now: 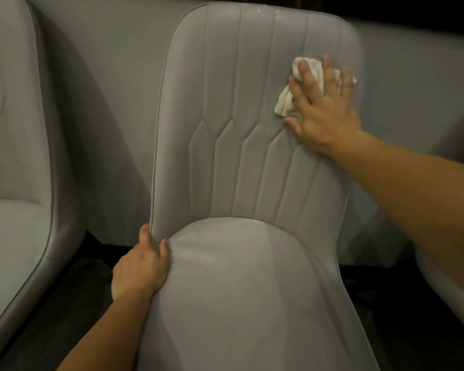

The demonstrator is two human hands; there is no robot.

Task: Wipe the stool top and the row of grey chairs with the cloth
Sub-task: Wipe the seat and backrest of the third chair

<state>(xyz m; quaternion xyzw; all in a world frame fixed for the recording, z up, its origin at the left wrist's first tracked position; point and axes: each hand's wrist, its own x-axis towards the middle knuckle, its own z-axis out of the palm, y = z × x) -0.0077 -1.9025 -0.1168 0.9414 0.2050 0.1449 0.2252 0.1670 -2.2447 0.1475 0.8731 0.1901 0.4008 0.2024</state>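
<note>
A grey chair (233,162) with a stitched, padded backrest is standing upright at centre. A crumpled off-white cloth (287,101) is lying pressed against the backrest at two o'clock. Another grey chair (19,162) is sitting at nine o'clock.

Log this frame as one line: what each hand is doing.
left hand: grips middle chair at left edge | right hand: presses cloth flat on backrest, right side | stool: not in view
</note>
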